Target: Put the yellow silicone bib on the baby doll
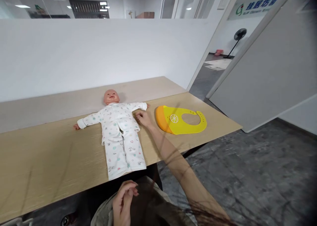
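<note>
A baby doll (112, 97) lies on its back on the table, arms spread to the sides. It wears a white patterned pajama top (112, 117) and matching white pants (123, 151), whose leg ends reach the table's front edge. Beside the doll's torso, just under its sleeve, rests my right hand (143, 118) with fingers curled; no fabric shows between them. Whether the fingertips touch the top is unclear. My left hand (123, 199) is held above my lap, fingers bent inward and holding nothing visible. Right of my right hand lies a yellow bib (182, 128) with an orange pocket.
The wooden table (49, 160) stands against a white partition (86, 54) with glass above. A grey door (267, 70) stands at the right beside an open doorway. Through it I see a black fan (239, 35) and a pink bucket (218, 52).
</note>
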Motion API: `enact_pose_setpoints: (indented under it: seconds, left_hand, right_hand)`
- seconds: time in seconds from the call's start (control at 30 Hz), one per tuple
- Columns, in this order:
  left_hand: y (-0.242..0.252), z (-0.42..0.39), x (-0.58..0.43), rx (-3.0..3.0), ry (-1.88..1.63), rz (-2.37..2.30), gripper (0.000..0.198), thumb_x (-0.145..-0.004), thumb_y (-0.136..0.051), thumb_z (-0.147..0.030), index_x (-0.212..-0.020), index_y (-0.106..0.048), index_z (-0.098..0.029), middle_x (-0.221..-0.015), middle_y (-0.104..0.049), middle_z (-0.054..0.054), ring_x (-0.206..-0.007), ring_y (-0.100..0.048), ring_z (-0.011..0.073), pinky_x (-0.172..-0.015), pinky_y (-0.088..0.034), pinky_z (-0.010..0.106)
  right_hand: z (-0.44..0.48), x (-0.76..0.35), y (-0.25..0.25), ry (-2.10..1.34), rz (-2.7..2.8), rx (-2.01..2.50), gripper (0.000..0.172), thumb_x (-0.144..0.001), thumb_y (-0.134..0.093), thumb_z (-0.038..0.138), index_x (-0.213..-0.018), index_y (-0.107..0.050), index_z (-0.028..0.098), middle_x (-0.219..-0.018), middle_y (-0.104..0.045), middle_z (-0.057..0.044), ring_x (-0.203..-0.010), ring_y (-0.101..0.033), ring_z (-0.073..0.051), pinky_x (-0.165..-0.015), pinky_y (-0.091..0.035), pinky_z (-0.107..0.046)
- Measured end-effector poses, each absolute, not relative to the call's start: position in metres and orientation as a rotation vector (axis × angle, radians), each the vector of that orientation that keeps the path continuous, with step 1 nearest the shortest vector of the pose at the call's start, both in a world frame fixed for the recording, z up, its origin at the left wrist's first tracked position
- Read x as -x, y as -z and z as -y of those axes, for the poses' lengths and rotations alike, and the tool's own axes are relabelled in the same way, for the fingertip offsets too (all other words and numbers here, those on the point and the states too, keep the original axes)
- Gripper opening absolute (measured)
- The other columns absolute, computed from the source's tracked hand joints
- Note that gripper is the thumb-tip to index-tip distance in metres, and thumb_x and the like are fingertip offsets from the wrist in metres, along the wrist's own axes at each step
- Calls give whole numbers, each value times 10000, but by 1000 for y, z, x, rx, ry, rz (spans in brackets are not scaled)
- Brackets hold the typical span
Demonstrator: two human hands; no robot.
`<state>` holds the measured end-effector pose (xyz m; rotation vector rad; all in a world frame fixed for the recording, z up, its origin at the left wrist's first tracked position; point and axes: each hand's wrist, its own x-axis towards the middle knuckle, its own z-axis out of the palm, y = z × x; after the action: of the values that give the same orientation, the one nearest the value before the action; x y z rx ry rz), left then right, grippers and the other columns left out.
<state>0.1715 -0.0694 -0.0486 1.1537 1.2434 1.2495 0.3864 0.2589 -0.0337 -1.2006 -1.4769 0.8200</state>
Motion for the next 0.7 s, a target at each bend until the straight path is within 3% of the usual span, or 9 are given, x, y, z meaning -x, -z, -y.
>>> enact_pose_setpoints:
  seconds: [0.07,0.13,0.27,0.53,0.7]
  left_hand:
    - [51,67,-161,-1725,-1451,-1426,177,-902,-626,-206,-963,-788,-237,-1006,-773,63,-912,-738,204,-840,-612,299]
    - [51,63,-155,-2173,-1587,-1503,266,-877,-604,-83,-1056,-752,-211,-1074,-761,78,-1025,-729,210,-935,-599,319]
    - [44,58,-157,-2635,-1595,-1345,356,-832,-582,41,-1111,-688,-152,-1126,-732,133,-1123,-698,242,-970,-596,368]
    - [59,48,-160,-2596,-1608,-1545,281,-835,-622,8,-1044,-675,-172,-1183,-609,138,-1102,-651,235,-924,-588,378]
    - [59,43,-161,-2729,-1388,-1619,319,-836,-645,-45,-1129,-704,-156,-1314,-572,221,-1252,-575,366,-952,-560,522]
  right_hand:
    - [-258,-385,32,-803,1462,1236,144,-824,-500,106,-798,-636,147,-797,-645,-5,-774,-525,-132,-778,-410,-251]
    - [-258,-384,30,-803,1454,1263,150,-825,-500,103,-803,-642,144,-807,-648,-5,-776,-527,-133,-783,-407,-253]
    - [-255,-383,27,-818,1448,1287,156,-834,-493,96,-811,-640,143,-788,-637,1,-760,-515,-130,-775,-403,-250]
    - [-253,-381,23,-832,1455,1288,156,-839,-494,93,-787,-634,136,-722,-605,12,-729,-506,-121,-764,-411,-242]
    - [-257,-382,27,-837,1445,1275,166,-831,-493,128,-792,-654,139,-746,-627,-8,-724,-540,-139,-771,-448,-266]
